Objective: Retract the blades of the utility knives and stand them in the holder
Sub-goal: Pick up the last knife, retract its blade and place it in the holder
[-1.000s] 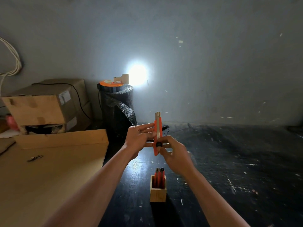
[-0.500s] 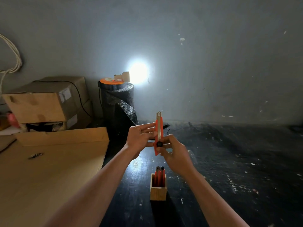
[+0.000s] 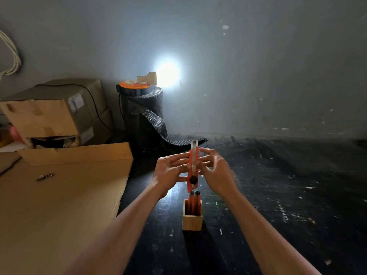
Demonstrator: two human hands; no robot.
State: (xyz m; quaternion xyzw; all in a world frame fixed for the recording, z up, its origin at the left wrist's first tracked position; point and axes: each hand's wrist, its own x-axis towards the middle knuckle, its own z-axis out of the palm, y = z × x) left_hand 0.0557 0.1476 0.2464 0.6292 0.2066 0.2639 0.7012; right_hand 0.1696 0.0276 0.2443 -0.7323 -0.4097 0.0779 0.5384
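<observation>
I hold an orange utility knife (image 3: 193, 168) upright in front of me, its black slider knob low on the body and a short piece of blade showing at the top. My left hand (image 3: 170, 171) grips its left side. The fingers of my right hand (image 3: 214, 170) pinch its right side. Directly below, a small wooden holder (image 3: 192, 220) stands on the black table (image 3: 278, 195) with two orange knives (image 3: 194, 201) upright inside it.
A large cardboard sheet (image 3: 59, 205) covers the left of the table. Cardboard boxes (image 3: 53, 114) are stacked at the back left. A black bubble-wrap roll (image 3: 143, 116) with an orange reel and a bright lamp on top stands against the wall.
My right hand moved from the slider knob up to the knife's upper right side. The knife has come lower, closer to the holder, and less blade sticks out.
</observation>
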